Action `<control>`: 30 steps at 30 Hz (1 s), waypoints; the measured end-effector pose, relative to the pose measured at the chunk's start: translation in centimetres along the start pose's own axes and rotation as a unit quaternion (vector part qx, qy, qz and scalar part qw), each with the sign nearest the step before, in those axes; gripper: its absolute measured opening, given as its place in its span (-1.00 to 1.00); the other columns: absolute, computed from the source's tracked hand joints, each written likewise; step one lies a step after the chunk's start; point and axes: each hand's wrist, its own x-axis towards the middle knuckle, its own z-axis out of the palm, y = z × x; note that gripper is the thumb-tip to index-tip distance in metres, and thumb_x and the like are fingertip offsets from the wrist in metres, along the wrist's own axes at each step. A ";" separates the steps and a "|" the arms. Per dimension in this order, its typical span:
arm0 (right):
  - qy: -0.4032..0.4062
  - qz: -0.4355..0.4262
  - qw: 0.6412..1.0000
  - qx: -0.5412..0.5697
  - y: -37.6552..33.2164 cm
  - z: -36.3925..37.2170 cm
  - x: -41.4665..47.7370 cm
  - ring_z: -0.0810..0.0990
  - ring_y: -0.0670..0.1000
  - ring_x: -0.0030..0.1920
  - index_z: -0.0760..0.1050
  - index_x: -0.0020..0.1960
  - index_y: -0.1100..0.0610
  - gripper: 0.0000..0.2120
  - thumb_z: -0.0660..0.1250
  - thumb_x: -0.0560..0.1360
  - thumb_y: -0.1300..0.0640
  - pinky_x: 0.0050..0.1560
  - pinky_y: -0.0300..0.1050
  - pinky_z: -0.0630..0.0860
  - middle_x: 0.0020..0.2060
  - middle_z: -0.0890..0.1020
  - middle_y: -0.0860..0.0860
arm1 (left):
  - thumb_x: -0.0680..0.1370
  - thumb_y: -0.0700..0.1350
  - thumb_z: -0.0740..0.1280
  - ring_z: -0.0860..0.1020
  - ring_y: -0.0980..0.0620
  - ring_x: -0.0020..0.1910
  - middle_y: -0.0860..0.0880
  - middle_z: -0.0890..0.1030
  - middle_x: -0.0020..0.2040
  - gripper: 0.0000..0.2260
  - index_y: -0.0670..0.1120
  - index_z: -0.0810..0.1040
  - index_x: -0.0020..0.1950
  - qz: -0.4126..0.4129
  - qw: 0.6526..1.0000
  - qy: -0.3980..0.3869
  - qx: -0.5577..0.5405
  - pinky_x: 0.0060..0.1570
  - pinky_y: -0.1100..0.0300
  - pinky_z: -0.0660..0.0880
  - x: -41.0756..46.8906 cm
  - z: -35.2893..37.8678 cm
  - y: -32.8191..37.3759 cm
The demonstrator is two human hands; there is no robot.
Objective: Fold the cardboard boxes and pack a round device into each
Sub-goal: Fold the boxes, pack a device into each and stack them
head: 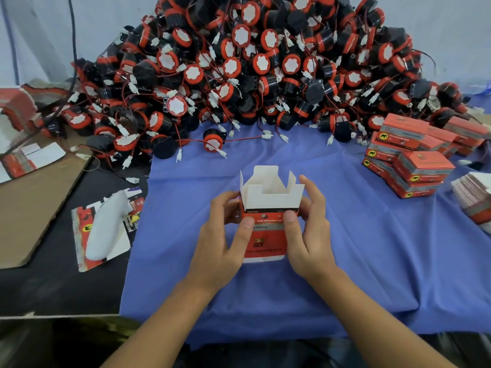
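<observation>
pale wall (451, 27) | blue cloth (345, 235) | dark table (53, 288)

A: What can you read on the box (267, 235) you're holding?
B: Only "ST", in dark letters on its red front panel. The lines above and below it are too blurred.
A: And the stacked boxes (422, 166) to its right?
B: Each has a yellow oval emblem with a dark animal figure, but the print can't be read.
</observation>
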 end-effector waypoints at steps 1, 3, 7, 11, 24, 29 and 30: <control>0.003 -0.003 1.000 -0.002 0.1 0.0 0.0 0.66 0.08 0.11 0.13 0.58 -0.17 -0.47 0.18 0.66 -0.21 0.09 -0.16 0.56 0.18 0.63 -0.12 | 0.65 0.10 0.26 0.61 -0.07 0.28 0.08 0.61 0.30 -0.64 0.20 0.32 0.44 0.004 1.000 -0.008 -0.005 0.17 -0.04 0.61 -0.1 0.0 0.1; 0.011 -0.013 1.000 -0.004 0.2 0.0 0.0 0.63 0.12 0.08 0.15 0.55 -0.17 -0.46 0.24 0.64 -0.21 0.13 -0.11 0.53 0.15 0.62 -0.09 | 0.67 0.04 0.23 0.61 -0.10 0.28 0.04 0.60 0.32 -0.63 0.16 0.29 0.48 0.016 0.999 -0.023 -0.015 0.14 -0.11 0.62 -0.1 0.0 0.3; 0.015 -0.018 1.000 -0.011 0.4 -0.1 0.1 0.61 0.13 0.07 0.18 0.53 -0.14 -0.43 0.29 0.61 -0.20 0.12 -0.08 0.51 0.14 0.62 0.00 | 0.67 0.00 0.22 0.61 -0.09 0.26 0.06 0.60 0.30 -0.59 0.21 0.24 0.51 0.037 0.999 -0.018 -0.007 0.12 -0.11 0.63 -0.3 -0.2 0.4; 0.002 0.000 1.000 -0.004 0.3 -0.2 0.1 0.65 0.12 0.08 0.22 0.52 -0.13 -0.51 0.21 0.65 -0.23 0.06 -0.04 0.57 0.14 0.64 -0.08 | 0.62 0.08 0.29 0.62 -0.10 0.22 0.08 0.60 0.22 -0.51 0.19 0.22 0.52 0.029 1.000 0.001 0.008 0.16 -0.10 0.60 -0.2 0.0 0.2; 0.008 0.016 1.000 -0.006 -0.4 -0.2 0.4 0.62 0.11 0.15 0.21 0.59 -0.02 -0.41 0.24 0.64 -0.19 0.18 -0.10 0.52 0.16 0.62 -0.13 | 0.67 -0.06 0.25 0.51 -0.05 0.40 0.07 0.42 0.48 -0.45 0.15 0.08 0.59 0.092 0.994 0.014 0.050 0.34 -0.08 0.51 -0.5 0.2 0.4; -0.025 0.087 0.995 0.041 -1.7 -0.3 1.0 0.58 0.11 0.29 0.35 0.55 -0.04 -0.47 0.24 0.62 -0.17 0.28 0.20 0.53 0.36 0.57 -0.05 | 0.60 -0.09 0.31 0.49 -0.12 0.42 0.09 0.52 0.41 -0.35 0.04 0.11 0.63 0.012 0.999 0.032 -0.035 0.35 -0.15 0.47 0.0 0.0 1.9; -0.033 0.093 0.993 0.061 -2.1 -0.4 1.2 0.57 0.10 0.32 0.34 0.55 -0.06 -0.48 0.25 0.63 -0.14 0.30 0.21 0.52 0.38 0.55 -0.05 | 0.60 -0.12 0.34 0.49 -0.10 0.42 0.12 0.53 0.41 -0.36 0.02 0.15 0.63 0.003 0.999 0.037 -0.038 0.33 -0.13 0.47 0.4 0.0 2.4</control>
